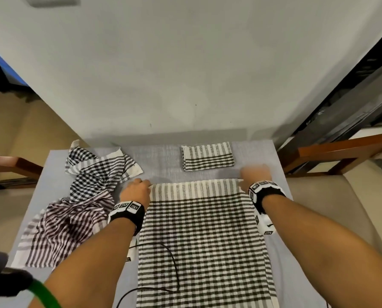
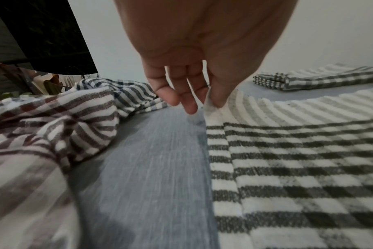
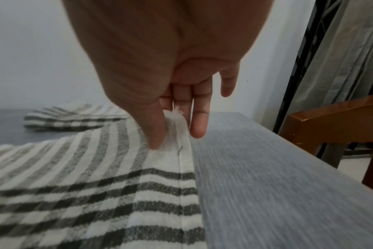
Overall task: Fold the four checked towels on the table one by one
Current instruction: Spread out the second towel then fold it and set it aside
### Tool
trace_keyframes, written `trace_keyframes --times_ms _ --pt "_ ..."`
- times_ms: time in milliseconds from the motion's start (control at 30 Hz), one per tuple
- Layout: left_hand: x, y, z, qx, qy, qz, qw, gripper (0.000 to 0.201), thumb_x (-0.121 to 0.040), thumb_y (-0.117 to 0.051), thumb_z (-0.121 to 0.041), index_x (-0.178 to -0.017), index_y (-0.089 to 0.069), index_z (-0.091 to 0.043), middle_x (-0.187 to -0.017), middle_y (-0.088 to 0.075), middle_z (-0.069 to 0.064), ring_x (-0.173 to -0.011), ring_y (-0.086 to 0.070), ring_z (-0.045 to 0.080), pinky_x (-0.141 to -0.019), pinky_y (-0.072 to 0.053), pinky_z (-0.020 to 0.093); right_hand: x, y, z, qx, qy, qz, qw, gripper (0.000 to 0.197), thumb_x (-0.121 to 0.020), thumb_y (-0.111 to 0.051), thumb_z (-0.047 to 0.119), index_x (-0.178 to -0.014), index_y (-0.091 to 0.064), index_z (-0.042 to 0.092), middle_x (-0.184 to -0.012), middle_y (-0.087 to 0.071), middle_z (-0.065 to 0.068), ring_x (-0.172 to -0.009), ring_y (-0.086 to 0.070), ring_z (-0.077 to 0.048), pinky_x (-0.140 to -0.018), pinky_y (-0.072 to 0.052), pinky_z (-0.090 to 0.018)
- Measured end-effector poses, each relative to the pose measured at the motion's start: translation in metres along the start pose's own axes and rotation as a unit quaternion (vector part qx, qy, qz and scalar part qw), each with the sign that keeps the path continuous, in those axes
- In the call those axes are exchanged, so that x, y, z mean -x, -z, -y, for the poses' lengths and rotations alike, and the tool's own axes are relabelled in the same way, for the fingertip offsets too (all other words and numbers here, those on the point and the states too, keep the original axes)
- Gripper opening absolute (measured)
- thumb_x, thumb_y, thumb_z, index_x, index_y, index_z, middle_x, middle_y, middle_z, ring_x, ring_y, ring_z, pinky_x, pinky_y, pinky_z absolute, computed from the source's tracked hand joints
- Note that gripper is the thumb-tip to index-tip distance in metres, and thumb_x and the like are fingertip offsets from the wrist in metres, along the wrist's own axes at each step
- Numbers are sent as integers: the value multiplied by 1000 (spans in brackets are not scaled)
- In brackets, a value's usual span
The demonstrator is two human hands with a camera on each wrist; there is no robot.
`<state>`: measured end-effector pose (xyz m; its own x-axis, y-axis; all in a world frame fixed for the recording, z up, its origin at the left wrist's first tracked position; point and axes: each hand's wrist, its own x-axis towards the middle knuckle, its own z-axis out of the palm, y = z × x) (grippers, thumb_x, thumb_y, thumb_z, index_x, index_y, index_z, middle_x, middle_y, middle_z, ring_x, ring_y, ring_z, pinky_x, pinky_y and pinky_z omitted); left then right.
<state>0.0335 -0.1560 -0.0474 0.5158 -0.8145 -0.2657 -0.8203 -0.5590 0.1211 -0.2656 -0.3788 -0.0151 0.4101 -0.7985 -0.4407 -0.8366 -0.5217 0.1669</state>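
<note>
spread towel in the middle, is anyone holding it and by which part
Yes, the spread towel is held by its two far corners: the left hand pinches the far left corner, the right hand the far right.

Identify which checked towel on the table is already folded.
The small folded towel at the far edge, a neat rectangle; the spread towel lies flat, the others crumpled.

A plain white wall (image 1: 185, 63) is rising behind the grey cloth-covered table (image 1: 159, 156); brown wooden chair frames (image 1: 341, 150) are flanking it.
</note>
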Motion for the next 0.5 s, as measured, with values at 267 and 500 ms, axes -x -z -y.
trace_keyframes --times_ms 267,500 --pt "-2 32 -8 66 13 -84 994 23 -98 -52 -29 -108 -70 -17 -101 -65 13 -95 -60 35 -74 -52 42 17 22 -21 -37 8 -75 996 25 -89 -56 19 -111 -64 27 -114 -66 0 -110 -61 -21 -115 -20 -46" --pt "52 37 13 64 -49 -85 993 20 -96 -59 -26 -105 -75 -17 -101 -65 13 -103 -56 34 -84 -50 41 77 14 -37 -67 -4 -98 993 15 -92 -56 30 -101 -68 29 -105 -67 2 -104 -61 -20 -114 -19 -46"
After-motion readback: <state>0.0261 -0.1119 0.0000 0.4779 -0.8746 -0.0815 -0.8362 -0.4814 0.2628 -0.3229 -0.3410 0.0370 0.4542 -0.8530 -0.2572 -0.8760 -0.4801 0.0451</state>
